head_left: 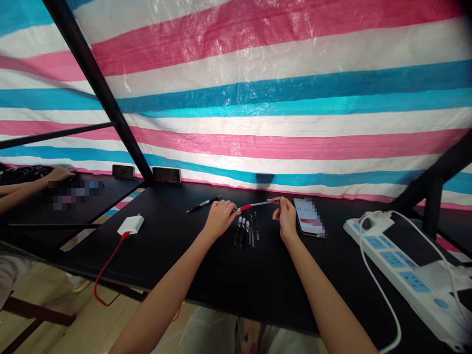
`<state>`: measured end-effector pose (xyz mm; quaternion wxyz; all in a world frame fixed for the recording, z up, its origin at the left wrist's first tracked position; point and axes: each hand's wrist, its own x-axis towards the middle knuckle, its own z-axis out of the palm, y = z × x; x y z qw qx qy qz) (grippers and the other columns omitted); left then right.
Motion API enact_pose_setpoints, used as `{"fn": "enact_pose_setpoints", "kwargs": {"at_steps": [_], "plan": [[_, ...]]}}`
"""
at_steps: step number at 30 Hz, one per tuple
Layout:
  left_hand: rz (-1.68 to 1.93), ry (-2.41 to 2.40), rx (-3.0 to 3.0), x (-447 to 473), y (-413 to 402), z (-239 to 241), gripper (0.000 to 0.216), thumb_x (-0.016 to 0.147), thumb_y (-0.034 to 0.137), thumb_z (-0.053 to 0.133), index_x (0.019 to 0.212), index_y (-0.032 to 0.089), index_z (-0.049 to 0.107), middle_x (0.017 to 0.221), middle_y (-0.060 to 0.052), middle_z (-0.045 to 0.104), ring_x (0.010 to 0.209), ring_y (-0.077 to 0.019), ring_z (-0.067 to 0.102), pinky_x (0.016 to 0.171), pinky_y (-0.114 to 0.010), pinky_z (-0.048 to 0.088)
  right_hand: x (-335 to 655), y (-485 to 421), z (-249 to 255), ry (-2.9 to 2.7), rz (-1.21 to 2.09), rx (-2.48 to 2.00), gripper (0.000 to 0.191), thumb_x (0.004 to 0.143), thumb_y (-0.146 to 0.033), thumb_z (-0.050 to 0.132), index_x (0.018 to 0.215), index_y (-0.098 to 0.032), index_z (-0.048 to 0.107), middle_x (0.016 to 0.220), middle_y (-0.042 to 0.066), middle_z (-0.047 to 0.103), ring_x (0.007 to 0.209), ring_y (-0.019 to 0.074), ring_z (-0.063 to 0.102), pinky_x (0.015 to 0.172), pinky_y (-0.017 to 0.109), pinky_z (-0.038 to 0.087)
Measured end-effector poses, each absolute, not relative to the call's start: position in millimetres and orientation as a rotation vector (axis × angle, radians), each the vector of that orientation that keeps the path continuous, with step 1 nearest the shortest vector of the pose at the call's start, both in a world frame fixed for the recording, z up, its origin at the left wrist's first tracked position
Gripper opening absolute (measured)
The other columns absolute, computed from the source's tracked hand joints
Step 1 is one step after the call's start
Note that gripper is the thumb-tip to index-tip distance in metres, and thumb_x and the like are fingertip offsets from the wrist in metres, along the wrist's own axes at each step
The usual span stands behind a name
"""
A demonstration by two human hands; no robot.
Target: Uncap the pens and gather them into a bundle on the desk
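A pen with a red section and a thin clear length (pixel 254 205) spans the gap between my two hands, just above the black desk. My left hand (pixel 220 216) pinches its left end. At its right end, the fingertips of my right hand (pixel 285 214) are closed on the clear part. Whether the clear part is barrel or refill, I cannot tell. Below lie several slim black and clear pen pieces (pixel 243 228), side by side. Left of my left hand, a black pen with white markings (pixel 204 203) rests at a slant.
A lit phone (pixel 309 217) lies right of my right hand. Farther right is a white power strip (pixel 391 265) with cables. A white charger (pixel 131 224) with a red cord sits left. Phones (pixel 166 175) lean at the back. Another person's hand (pixel 62 174) is far left.
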<state>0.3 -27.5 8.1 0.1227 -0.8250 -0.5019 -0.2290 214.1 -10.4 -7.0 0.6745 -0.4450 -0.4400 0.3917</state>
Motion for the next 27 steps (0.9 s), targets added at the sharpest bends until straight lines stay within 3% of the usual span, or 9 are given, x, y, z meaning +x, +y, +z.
{"fn": "enact_pose_setpoints", "kwargs": {"at_steps": [4,10,14,21,27], "plan": [[-0.640,-1.560,-2.359,-0.9,-26.4,9.9,0.028,0.087,0.038,0.034,0.081,0.018,0.053,0.077,-0.002,0.059,0.075,-0.0153,0.050,0.069,-0.030,0.027,217.9,-11.5,-7.1,-0.942,0.740,-1.110,0.039,0.080,-0.053,0.036,0.073,-0.017,0.046,0.075,0.007,0.067,0.030,0.0036,0.038,0.032,0.018,0.025],[-0.360,-1.727,-2.413,-7.2,-22.0,7.1,0.032,0.084,0.039,0.038,0.067,0.017,0.053,0.062,-0.002,0.058,0.064,-0.0159,0.053,0.065,-0.029,0.028,225.4,-8.9,-13.4,-1.337,0.780,-1.414,0.035,0.079,-0.046,0.040,0.066,-0.017,0.053,0.047,0.000,0.057,0.027,0.0064,0.038,0.032,0.019,0.029],[-0.237,-1.759,-2.502,-8.0,-21.0,1.9,0.036,0.084,0.042,0.035,0.066,0.017,0.053,0.062,-0.002,0.060,0.061,-0.0158,0.055,0.060,-0.027,0.028,216.1,-9.3,-23.0,-1.449,0.842,-1.442,0.032,0.080,-0.042,0.039,0.073,-0.016,0.057,0.049,0.000,0.057,0.030,0.0080,0.046,0.035,0.019,0.035],[-0.358,-1.720,-2.597,-0.4,-23.8,-0.6,0.039,0.087,0.046,0.029,0.072,0.018,0.052,0.068,-0.002,0.061,0.065,-0.0152,0.056,0.060,-0.026,0.030,205.4,-11.1,-26.5,-1.540,0.875,-1.422,0.034,0.080,-0.035,0.041,0.103,-0.014,0.054,0.055,-0.002,0.058,0.032,0.0085,0.048,0.036,0.019,0.037],[-0.370,-1.683,-2.629,4.2,-27.2,2.2,0.042,0.089,0.046,0.023,0.075,0.017,0.052,0.072,-0.004,0.063,0.070,-0.0168,0.058,0.064,-0.027,0.033,200.9,-21.7,-13.2,-1.865,0.679,-1.504,0.027,0.083,-0.028,0.039,0.102,-0.022,0.057,0.059,-0.003,0.062,0.047,0.0100,0.053,0.056,0.022,0.039]]}}
